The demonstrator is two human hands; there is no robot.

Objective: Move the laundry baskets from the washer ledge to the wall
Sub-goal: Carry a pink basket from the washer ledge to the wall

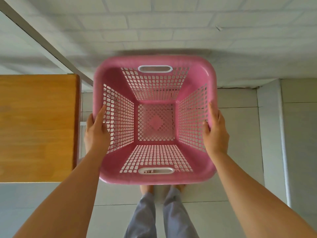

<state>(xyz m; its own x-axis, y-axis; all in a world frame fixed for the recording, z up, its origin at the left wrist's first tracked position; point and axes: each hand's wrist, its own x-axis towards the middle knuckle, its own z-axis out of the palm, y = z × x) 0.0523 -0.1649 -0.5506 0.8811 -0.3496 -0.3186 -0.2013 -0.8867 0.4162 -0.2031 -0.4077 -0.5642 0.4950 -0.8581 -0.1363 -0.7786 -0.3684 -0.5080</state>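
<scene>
A pink plastic laundry basket point(197, 66) with lattice walls and white handle slots at its near and far sides is held level above the tiled floor, its far rim close to the white brick wall point(154, 28). My left hand point(96, 133) grips the left rim, thumb inside against the lattice. My right hand point(216, 133) grips the right rim the same way. The basket is empty. The washer ledge is out of view.
A wooden tabletop point(36, 126) stands just left of the basket, nearly touching my left hand. A raised white step point(271, 134) runs along the right. Pale floor tiles point(236, 103) lie beneath, and my legs and bare feet show under the basket's near rim.
</scene>
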